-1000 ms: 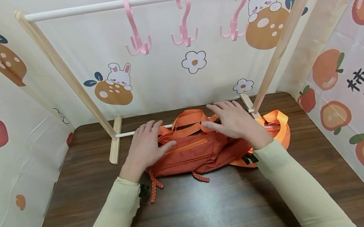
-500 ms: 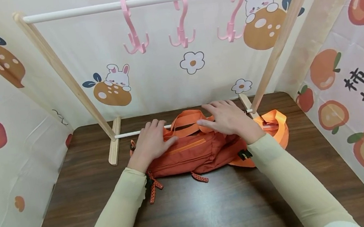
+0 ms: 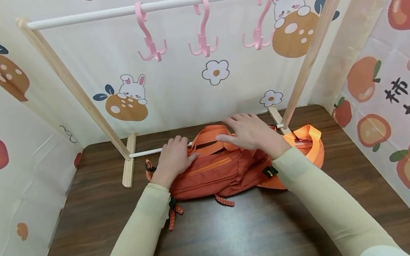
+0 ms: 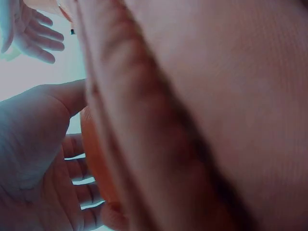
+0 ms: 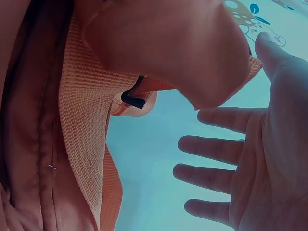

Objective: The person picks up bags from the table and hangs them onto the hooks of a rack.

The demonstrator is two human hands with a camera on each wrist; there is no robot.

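Note:
A rust-red bag [image 3: 203,176] with orange webbing straps [image 3: 211,137] lies on the dark wood table. My left hand [image 3: 173,159] is at the bag's left upper side, fingers pointing to the back and thumb over the top. In the left wrist view, the fingers of that left hand [image 4: 53,178] reach partly behind the orange cloth, their tips hidden. Over the bag's right part is my right hand [image 3: 251,133], thumb close to the straps. The right wrist view shows the right hand [image 5: 255,154] with fingers straight and spread, beside a strap [image 5: 86,106].
A wooden rack with a white top rail [image 3: 175,3] stands behind the bag, and three pink hooks [image 3: 201,31] hang from it. Its low white bar [image 3: 146,153] runs behind the bag. A lighter orange piece [image 3: 313,145] lies at the bag's right end. Printed cloth walls enclose the table.
My left hand has moved right and settled further onto the bag's left side. My right hand has shifted slightly left toward the straps. The bag has stayed in place.

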